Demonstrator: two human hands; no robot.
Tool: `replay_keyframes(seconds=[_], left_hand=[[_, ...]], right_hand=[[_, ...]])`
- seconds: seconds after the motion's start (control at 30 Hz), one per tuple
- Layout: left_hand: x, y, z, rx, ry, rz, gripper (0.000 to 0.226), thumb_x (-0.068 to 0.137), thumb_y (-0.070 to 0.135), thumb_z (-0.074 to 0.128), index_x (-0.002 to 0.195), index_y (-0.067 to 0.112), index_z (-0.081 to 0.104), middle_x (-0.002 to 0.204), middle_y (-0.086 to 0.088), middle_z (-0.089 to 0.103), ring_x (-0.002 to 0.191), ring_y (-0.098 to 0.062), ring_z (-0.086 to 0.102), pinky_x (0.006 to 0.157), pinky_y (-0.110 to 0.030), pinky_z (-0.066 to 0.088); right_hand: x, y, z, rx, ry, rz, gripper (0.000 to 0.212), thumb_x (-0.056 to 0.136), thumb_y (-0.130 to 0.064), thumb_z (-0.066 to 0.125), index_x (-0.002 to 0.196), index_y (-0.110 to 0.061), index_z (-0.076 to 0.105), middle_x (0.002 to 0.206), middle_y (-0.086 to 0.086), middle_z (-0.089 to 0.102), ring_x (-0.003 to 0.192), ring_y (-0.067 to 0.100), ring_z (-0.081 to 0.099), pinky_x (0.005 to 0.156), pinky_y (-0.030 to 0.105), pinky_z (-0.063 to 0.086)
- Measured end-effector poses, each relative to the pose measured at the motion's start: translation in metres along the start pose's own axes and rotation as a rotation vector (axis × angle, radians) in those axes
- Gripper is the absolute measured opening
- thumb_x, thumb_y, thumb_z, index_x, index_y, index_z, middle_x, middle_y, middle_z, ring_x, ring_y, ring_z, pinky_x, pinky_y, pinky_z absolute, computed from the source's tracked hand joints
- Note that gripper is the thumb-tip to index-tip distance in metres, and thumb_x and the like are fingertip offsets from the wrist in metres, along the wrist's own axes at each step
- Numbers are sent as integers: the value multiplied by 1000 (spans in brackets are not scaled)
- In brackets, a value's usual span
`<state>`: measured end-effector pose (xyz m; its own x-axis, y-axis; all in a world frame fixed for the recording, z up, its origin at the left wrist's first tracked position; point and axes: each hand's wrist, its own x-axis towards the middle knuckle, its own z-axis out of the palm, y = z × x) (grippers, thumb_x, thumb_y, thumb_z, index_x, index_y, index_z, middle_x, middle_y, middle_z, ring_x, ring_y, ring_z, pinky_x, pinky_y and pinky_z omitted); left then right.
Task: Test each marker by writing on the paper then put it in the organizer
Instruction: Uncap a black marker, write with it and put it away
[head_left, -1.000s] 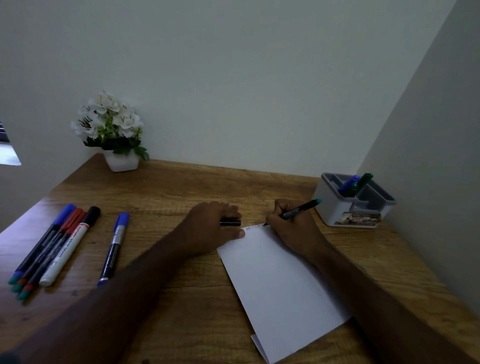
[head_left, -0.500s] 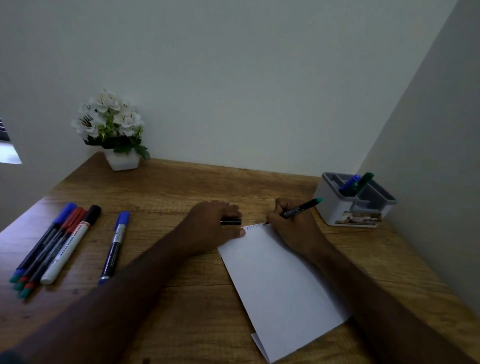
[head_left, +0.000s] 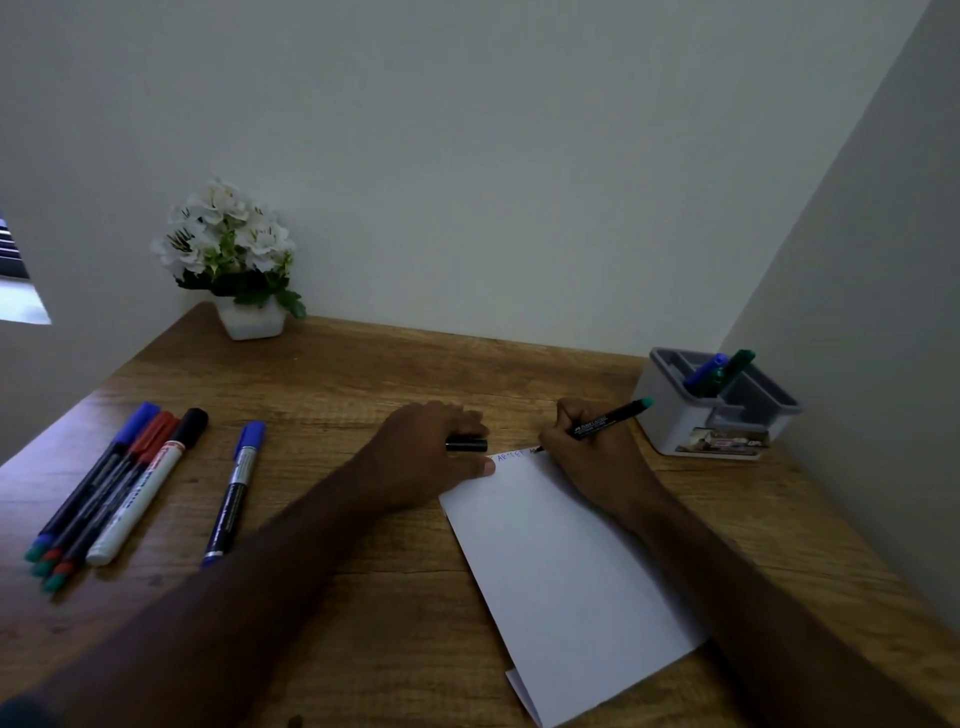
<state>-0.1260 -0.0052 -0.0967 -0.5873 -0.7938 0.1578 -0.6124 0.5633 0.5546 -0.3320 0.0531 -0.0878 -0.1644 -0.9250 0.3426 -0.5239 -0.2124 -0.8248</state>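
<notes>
Two markers (head_left: 719, 371) stand in the organizer (head_left: 670, 410) already, the right hand (head_left: 592, 457) grips one marker (head_left: 610, 418) writing on the paper (head_left: 561, 571), the left hand (head_left: 421, 457) seems to hold its cap (head_left: 466, 445), and about five markers (head_left: 119, 483) wait on the surface (head_left: 363, 384).

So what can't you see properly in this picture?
Head view only:
- Writing on the paper: too small to read.
- Marker tip: hidden by the right hand.
- Cap: partly hidden by the left hand.
- Organizer markers: lower ends hidden inside.
</notes>
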Motion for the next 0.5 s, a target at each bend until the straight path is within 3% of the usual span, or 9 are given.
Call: replay_keyframes(seconds=[0.3,0.5], left_hand=[[-1,2,0,-2,17,-25,55,81,49,69,132,30,57,146,8,47,136,-12,41,113,-38,32],[-1,2,-1,-13,2,-19,53,82,49,68,131,29,58,147,9,46,137,-11,39,114,-43,31]], right_hand=[[-1,-3,-1,-6,8,-20,44,78,12,60,51,-14,37,48,-9,37,45,1,32,47,12,28],[-1,-1,-1,-8,24,-15,36,78,8,61,55,-11,40,53,1,38,51,5,33,47,17,28]])
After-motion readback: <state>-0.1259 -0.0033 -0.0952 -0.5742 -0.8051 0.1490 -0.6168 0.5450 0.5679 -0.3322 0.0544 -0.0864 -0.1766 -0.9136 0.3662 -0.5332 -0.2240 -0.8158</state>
